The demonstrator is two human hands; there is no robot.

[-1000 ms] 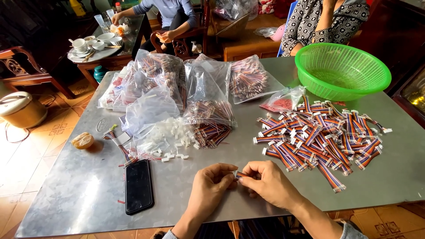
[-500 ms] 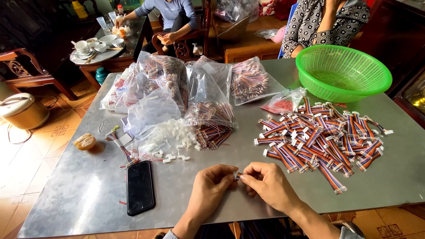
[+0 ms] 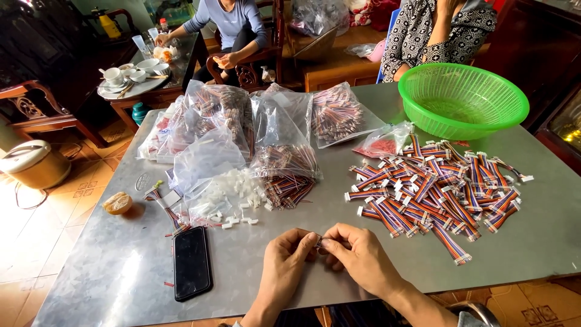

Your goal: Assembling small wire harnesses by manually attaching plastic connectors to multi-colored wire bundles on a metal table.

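Observation:
My left hand [image 3: 287, 261] and my right hand [image 3: 357, 257] meet at the near edge of the grey metal table [image 3: 109, 266], fingertips pinched together on a small wire connector piece [image 3: 319, 242], mostly hidden by the fingers. To the right lies a pile of striped wire harnesses with white plugs [image 3: 433, 188]. Just beyond my left hand, loose white plastic connectors [image 3: 230, 197] spill from a clear bag.
A black phone [image 3: 192, 262] lies at the left front. Clear bags of wires [image 3: 224, 118] crowd the table's middle and back. A green plastic basket [image 3: 463, 100] stands back right. Two seated people are behind the table, one at a side table with cups [image 3: 130, 75].

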